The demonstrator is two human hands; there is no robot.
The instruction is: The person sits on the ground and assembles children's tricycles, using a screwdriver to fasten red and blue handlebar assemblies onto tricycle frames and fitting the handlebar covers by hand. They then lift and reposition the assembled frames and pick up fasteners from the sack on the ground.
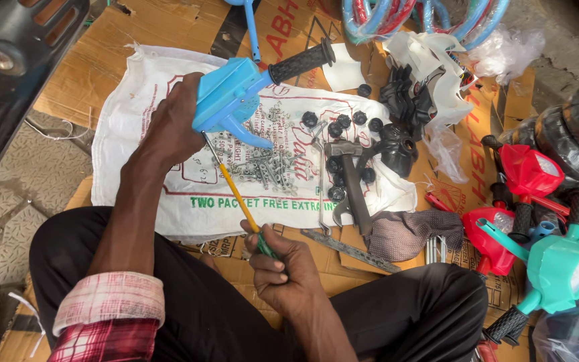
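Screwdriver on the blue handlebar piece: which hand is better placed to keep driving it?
Probably the right hand: its fingers already grip the screwdriver, whose tip meets the blue handlebar piece. The left hand is busy steadying that piece.

I see a white woven sack [169,201] spread flat at centre, printed in red and green. Flattened brown cardboard cartons [95,60] with red lettering lie beneath it, showing from 10 to 3 o'clock. Crumpled clear plastic bags [510,47] sit at 2 o'clock.
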